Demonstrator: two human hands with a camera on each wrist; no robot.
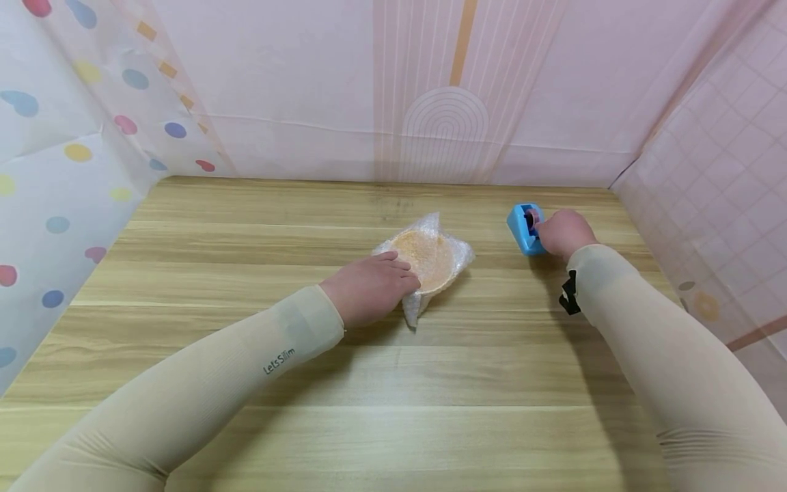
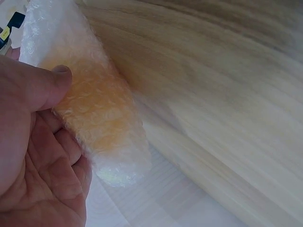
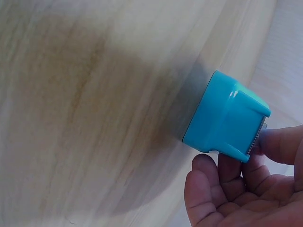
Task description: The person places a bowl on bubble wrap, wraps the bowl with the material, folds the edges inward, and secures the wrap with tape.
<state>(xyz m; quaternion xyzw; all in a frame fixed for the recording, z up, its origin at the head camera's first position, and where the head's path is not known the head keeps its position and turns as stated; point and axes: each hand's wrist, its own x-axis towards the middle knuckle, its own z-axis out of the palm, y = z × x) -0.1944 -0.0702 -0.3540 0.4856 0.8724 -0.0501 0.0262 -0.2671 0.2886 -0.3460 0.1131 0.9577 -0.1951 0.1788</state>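
Bubble-wrapped orange bundle (image 1: 438,256) mid-way across the desk (image 1: 467,424), blue tape dispenser (image 1: 519,229) far right.
The left hand (image 1: 373,287) holds the bundle's near-left edge; the right hand (image 1: 565,234), its grip narrow, pinches at the toothed edge (image 3: 256,136). To me, a hard tug could tip the dispenser, or slack left fingers loosen the wrap (image 1: 459,254).

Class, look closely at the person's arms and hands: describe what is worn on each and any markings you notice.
The left sleeve and right sleeve are pale cream, creased further up, each ending at the wrist. Dark lettering, apparently "Let's Slim", marks the left one. A small black piece sits by the right cuff. The left hand and right hand are gloveless.
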